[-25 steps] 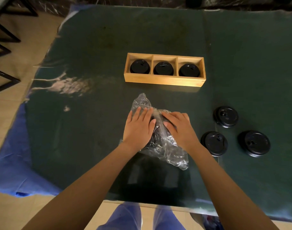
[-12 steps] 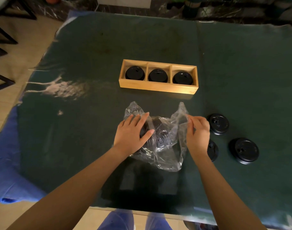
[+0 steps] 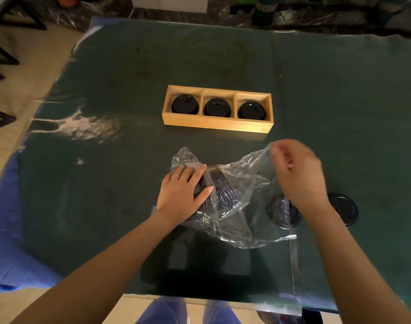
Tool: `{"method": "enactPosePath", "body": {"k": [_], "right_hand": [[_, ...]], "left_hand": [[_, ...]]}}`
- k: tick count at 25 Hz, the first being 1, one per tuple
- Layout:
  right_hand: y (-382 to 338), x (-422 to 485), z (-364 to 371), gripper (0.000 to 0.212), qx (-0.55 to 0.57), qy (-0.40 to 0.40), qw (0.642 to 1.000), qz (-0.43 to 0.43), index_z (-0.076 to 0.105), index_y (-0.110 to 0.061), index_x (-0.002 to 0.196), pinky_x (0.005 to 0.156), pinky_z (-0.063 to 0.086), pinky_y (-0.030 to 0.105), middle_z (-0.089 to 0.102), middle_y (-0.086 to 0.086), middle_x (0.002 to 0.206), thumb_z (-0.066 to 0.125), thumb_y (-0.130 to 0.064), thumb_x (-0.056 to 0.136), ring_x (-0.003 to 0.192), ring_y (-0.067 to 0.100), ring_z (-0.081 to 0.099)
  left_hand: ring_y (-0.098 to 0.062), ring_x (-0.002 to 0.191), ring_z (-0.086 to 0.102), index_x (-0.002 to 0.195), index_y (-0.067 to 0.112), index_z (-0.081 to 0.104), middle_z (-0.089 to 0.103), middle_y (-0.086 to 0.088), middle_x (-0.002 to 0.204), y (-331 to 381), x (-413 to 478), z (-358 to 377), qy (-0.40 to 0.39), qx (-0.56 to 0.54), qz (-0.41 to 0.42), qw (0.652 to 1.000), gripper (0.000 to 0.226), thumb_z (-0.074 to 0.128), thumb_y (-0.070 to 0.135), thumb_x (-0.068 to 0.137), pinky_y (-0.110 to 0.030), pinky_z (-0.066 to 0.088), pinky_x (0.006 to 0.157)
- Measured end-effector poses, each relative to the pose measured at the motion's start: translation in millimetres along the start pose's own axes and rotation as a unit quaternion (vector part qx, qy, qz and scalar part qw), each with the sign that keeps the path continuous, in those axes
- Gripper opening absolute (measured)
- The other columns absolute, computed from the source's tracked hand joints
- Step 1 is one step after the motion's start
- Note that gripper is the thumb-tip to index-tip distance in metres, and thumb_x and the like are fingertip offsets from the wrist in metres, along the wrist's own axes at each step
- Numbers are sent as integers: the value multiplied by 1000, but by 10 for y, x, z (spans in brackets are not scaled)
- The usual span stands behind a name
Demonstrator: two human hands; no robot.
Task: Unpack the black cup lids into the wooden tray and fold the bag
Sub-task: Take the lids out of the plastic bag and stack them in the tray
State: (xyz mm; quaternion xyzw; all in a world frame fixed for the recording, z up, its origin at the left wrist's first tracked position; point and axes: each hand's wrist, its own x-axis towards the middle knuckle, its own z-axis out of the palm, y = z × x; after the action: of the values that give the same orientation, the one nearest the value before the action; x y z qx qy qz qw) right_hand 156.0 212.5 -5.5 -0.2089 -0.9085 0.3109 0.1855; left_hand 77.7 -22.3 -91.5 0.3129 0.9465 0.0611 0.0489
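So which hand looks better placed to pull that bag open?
Probably the right hand: it pinches the raised edge of the bag. The left hand lies flat on the lids inside, holding them down.

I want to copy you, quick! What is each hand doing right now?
Left hand: open, pressing flat on the plastic bag.
Right hand: closed, pinching the bag's raised edge.

My right hand (image 3: 298, 174) was blurred where it pinched the raised edge of the bag (image 3: 242, 174). My left hand (image 3: 181, 192) covered part of the stack of lids (image 3: 223, 190) inside; I couldn't count them. One loose lid (image 3: 281, 212) showed only through the film, and a second loose lid (image 3: 344, 208) lay partly behind my forearm.
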Motion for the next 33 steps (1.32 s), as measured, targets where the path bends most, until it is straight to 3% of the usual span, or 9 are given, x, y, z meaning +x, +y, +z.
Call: {"method": "enactPosePath", "body": {"k": [3, 5, 9, 12, 19, 23, 27, 30, 33], "right_hand": [[-48, -63, 234, 64, -179, -284, 936, 108, 60, -14, 84, 69, 52, 34, 63, 1, 75, 33, -72, 82, 70, 19, 62], [7, -139, 419, 57, -211, -353, 901, 137, 63, -9, 81, 69, 49, 32, 65, 7, 76, 38, -61, 89, 71, 22, 62], [57, -114, 433, 23, -45, -279, 944, 168, 67, -9, 86, 70, 49, 31, 72, 11, 89, 47, -17, 93, 74, 23, 64], [215, -31, 81, 21, 144, -214, 941, 219, 68, -16, 77, 63, 55, 24, 74, 3, 80, 52, -14, 91, 66, 13, 68], [698, -184, -108, 29, 453, -275, 786, 320, 63, -6, 108, 79, 58, 30, 71, 17, 105, 36, -12, 99, 93, 26, 67], [771, -224, 22, 52, 132, -384, 911, 73, 46, -39, 127, 98, 38, 12, 49, -2, 137, 61, -7, 87, 126, 13, 48], [536, -190, 398, 113, -38, -457, 873, -164, -5, -45, 144, 114, 10, 27, -5, -15, 157, 75, -9, 73, 143, 5, 2], [414, -73, 690, 116, -113, -425, 859, -262, -10, -32, 146, 118, 8, 29, -4, -4, 159, 69, 9, 72, 144, 10, -1], [297, -30, 894, 114, -100, -422, 860, -268, 0, -22, 148, 111, 0, 20, 7, 1, 158, 80, -11, 68, 139, 7, 6]], "left_hand": [[-28, 131, 41, 143, 27, 28, 52, -5, 138, 7, -6, 2, 4, 2, -2, 1000, 69, 12, 66, 89, -45, 37, 101], [-28, 131, 41, 143, 27, 27, 52, -5, 138, 16, -10, 7, 6, 3, -4, 1000, 68, 12, 65, 88, -45, 36, 102], [-27, 132, 40, 144, 27, 26, 50, -5, 139, -2, -13, 9, 4, -2, -5, 1000, 69, 8, 65, 89, -45, 36, 103], [-26, 132, 39, 144, 28, 23, 51, -3, 138, -20, -6, 9, 10, -9, -3, 1000, 67, 7, 63, 89, -44, 36, 103], [-25, 129, 42, 143, 28, 27, 54, -3, 135, -20, -20, 23, 18, -13, -1, 1000, 64, 15, 61, 90, -44, 38, 100], [-24, 128, 43, 141, 28, 29, 52, -3, 136, -39, -1, 18, 24, -15, 0, 1000, 64, 19, 63, 89, -44, 40, 98], [-22, 120, 48, 139, 26, 33, 53, -2, 131, -65, 1, 14, 36, -15, 18, 999, 68, 27, 67, 86, -43, 43, 93], [-19, 116, 49, 138, 26, 34, 55, 1, 127, -81, 12, 5, 31, -21, 23, 999, 71, 28, 70, 83, -41, 43, 92], [-18, 114, 51, 138, 25, 35, 58, 3, 125, -73, 9, 10, 32, -27, 19, 999, 72, 29, 71, 82, -41, 42, 92]]}}
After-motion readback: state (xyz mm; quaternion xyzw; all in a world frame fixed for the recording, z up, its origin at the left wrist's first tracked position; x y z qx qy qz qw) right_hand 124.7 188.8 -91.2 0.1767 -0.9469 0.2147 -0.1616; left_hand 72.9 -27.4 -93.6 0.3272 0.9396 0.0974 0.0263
